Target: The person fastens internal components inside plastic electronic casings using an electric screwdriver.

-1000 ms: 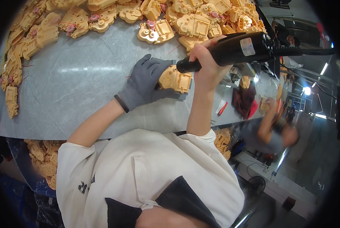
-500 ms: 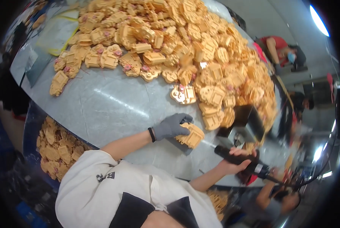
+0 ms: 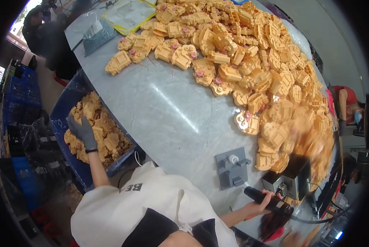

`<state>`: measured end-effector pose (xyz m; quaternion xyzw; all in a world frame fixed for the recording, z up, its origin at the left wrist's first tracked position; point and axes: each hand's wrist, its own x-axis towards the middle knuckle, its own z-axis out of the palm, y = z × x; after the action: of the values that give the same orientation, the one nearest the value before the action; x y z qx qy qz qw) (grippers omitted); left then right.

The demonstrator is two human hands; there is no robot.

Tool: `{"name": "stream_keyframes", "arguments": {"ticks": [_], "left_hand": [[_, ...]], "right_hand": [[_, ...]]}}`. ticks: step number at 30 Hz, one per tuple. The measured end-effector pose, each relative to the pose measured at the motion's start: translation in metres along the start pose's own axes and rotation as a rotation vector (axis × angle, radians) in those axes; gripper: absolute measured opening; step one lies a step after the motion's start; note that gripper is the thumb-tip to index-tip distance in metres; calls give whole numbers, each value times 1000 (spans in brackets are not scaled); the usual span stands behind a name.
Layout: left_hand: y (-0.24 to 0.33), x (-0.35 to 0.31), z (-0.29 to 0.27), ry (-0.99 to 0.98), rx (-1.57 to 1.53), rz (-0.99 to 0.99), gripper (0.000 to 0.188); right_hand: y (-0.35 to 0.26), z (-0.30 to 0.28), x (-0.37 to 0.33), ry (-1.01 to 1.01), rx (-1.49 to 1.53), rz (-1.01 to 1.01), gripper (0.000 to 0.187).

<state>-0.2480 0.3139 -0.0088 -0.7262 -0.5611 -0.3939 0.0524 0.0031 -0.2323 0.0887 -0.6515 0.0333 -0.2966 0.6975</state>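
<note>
Over a blue bin (image 3: 59, 131) at the left, my left hand (image 3: 84, 132), in a grey glove, has its fingers apart with nothing seen in them. Beneath it lie many yellow plastic housings (image 3: 112, 138) that fill the bin. At the lower right, my right hand (image 3: 265, 201) is wrapped round a black electric screwdriver (image 3: 255, 195). The tool's thin bit points toward a grey fixture (image 3: 223, 173) on the table. This fixture has upright blocks and a white round post, and no housing sits on it.
A large heap of yellow housings (image 3: 271, 78) covers the table's far and right side. A black metal box (image 3: 293, 177) stands right of the fixture. A clear bag (image 3: 98, 37) and yellow-edged tray (image 3: 129, 16) lie far left. Another person (image 3: 345, 101) works at right.
My left hand has let go of the yellow housing at the fixture and moved left to the bin. The fixture is now uncovered. My right hand still holds the screwdriver. The view has turned left.
</note>
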Motion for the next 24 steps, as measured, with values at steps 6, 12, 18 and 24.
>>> {"name": "stream_keyframes", "arguments": {"ticks": [6,12,18,24], "left_hand": [[167,111,135,-736,19,515,77],[173,67,118,-683,-101,580,75],[163,60,88,-651,-260,471,71],[380,-87,-97,-825,-1078,1422,67]], "right_hand": [[0,8,-18,98,41,-142,40],[11,-11,-27,255,80,-183,43],[6,-3,-19,197,134,-192,39],[-4,-4,-39,156,272,-73,41]]}}
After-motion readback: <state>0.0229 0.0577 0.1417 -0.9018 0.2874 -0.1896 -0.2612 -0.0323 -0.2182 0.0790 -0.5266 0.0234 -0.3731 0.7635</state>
